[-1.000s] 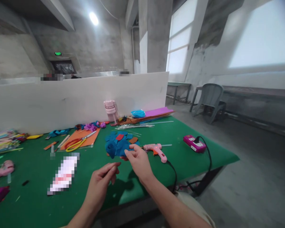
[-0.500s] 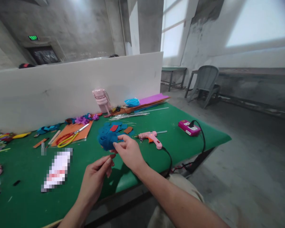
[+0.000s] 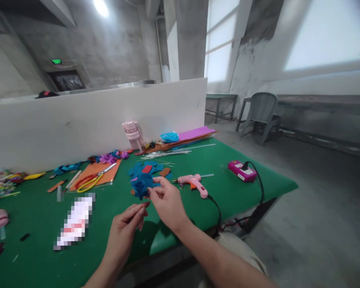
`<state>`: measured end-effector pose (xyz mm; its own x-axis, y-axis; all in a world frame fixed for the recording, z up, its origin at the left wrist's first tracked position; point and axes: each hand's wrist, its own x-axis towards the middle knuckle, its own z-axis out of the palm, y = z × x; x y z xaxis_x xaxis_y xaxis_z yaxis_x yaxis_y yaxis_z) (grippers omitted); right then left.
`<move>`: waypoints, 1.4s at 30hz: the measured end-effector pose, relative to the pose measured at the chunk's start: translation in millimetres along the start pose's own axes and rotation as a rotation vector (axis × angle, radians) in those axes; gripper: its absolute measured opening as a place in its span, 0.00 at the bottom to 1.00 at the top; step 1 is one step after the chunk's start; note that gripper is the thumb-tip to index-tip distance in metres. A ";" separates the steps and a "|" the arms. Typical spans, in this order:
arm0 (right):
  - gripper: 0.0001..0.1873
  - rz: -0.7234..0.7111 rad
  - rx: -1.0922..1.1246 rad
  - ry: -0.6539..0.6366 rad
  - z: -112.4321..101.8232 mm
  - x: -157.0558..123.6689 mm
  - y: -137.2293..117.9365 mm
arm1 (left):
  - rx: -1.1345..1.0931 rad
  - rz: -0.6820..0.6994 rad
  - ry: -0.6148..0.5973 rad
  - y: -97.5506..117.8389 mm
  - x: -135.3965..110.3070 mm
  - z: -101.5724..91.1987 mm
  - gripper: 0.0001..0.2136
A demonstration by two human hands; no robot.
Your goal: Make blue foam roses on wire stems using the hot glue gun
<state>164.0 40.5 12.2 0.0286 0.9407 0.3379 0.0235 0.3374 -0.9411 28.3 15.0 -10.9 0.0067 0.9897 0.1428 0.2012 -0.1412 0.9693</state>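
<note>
A blue flower [image 3: 142, 185] made of soft petals is held up over the table. My right hand [image 3: 169, 204] pinches the flower's right edge between thumb and fingers. Just below it, my left hand [image 3: 127, 228] has thumb and fingertips pressed together; whatever lies between them is too thin or hidden to make out. Behind the flower lie loose blue petals [image 3: 135, 170], with a red piece [image 3: 147, 169] and a brown piece [image 3: 165, 172] among them. A pink glue gun [image 3: 193, 182] with a clear stick in its back rests right of my right hand.
Scissors [image 3: 91, 182] lie on an orange sheet [image 3: 112, 172] at the left. A magenta power box [image 3: 242, 171] with a black cable sits at the right. Along the white partition [image 3: 99, 128] stand a pink bottle [image 3: 133, 134] and wire stems [image 3: 168, 154]. Another pink glue gun [image 3: 0, 219] is far left.
The whole scene sits lower and slightly right as my head shifts. The blue flower, blurred before, has turned and its petals now show sharply. Both hands keep their pinches.
</note>
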 end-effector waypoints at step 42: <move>0.09 -0.048 0.047 -0.064 0.5 -8.4 -6.8 | 0.053 0.105 0.004 -6.5 0.4 -3.5 0.12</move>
<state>163.2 30.3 15.7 -0.0350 0.9233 0.3824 -0.0232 0.3818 -0.9239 23.6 16.2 -16.4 0.0267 0.9695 0.2437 0.2511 -0.2425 0.9371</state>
